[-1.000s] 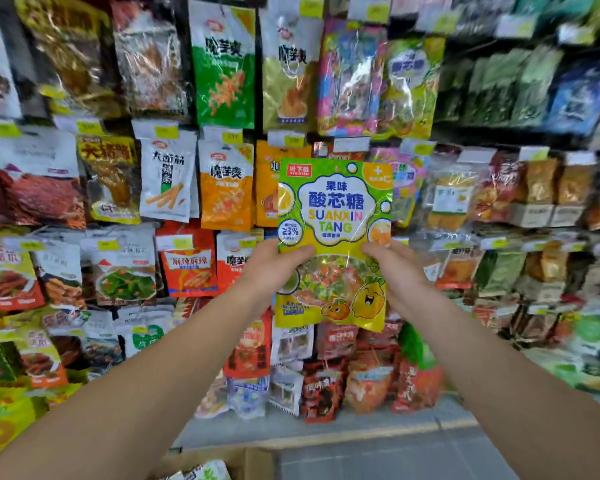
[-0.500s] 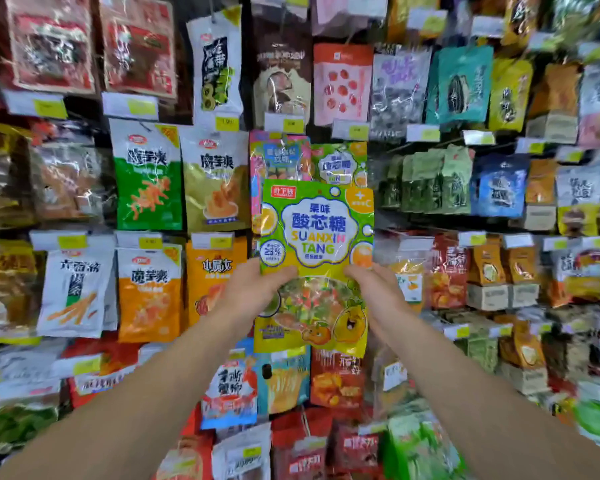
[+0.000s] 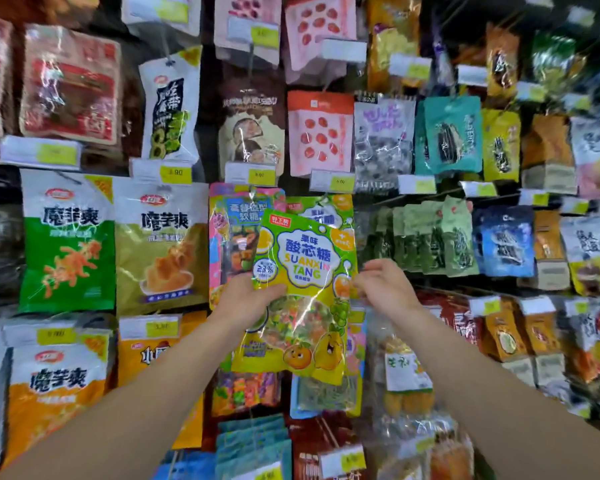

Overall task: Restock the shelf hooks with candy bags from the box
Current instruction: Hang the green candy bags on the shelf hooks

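Observation:
I hold a green and yellow candy bag [image 3: 302, 292] marked SUANXIN TANG up in front of the shelf, tilted a little to the left. My left hand [image 3: 246, 299] grips its left edge, thumb on the front. My right hand [image 3: 383, 285] is at the bag's right edge with loosely curled fingers, the fingertips just touching it. Right behind the bag's top, a matching candy bag [image 3: 329, 211] hangs on a hook. The box is out of view.
Hooks full of snack bags cover the whole wall. A pink and blue candy bag [image 3: 234, 230] hangs just left of the matching one, and green packs [image 3: 426, 237] hang to the right. Yellow price tags [image 3: 333, 181] line the rails.
The view has tilted upward and the bag has risen toward the higher row. My right hand has loosened from a full grip to the bag's right edge. The bag now leans left.

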Tool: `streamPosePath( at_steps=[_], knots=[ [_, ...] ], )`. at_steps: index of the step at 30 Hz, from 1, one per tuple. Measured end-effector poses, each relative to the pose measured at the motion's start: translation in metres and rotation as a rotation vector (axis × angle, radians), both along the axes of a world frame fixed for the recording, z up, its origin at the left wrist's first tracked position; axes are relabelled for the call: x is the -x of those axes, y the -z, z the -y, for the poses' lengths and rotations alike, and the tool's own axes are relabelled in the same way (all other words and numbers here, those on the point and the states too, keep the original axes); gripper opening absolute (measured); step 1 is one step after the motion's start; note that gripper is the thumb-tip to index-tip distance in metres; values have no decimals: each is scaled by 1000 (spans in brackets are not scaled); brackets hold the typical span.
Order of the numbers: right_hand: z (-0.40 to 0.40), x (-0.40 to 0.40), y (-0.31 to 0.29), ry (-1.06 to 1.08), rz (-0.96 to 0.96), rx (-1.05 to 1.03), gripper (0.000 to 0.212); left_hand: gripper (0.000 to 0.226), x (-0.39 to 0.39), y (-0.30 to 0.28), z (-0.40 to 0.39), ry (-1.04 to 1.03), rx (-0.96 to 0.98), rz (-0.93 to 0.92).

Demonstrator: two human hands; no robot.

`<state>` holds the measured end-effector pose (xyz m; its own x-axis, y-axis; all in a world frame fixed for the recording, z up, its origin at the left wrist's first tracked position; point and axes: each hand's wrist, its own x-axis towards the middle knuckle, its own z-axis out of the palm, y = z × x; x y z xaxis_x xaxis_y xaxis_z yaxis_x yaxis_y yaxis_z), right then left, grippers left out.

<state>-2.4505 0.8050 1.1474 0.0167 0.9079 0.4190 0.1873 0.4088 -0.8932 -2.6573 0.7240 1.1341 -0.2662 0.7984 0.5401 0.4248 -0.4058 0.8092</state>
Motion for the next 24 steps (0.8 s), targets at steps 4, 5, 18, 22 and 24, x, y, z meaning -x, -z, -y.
streamPosePath(
  at_steps=[4, 5, 18, 22, 24],
  knots=[
    [-36, 2, -32, -21, 38, -102, 46, 12, 0, -18, -27, -65, -6, -8],
    [-44, 3, -41, -16, 54, -146, 38, 13, 0, -23, -37, -89, -4, -11],
    [-127, 9, -115, -170, 108, -478, 90, 25, -28, -49, -98, -320, -92, -34],
    [-131, 0, -132, -277, 124, -489, 75, 18, -29, -45, -109, -311, -133, -30],
    [-135, -4, -137, -287, 38, -506, 58, 12, -33, -46, -111, -320, -151, -20]
  ],
)
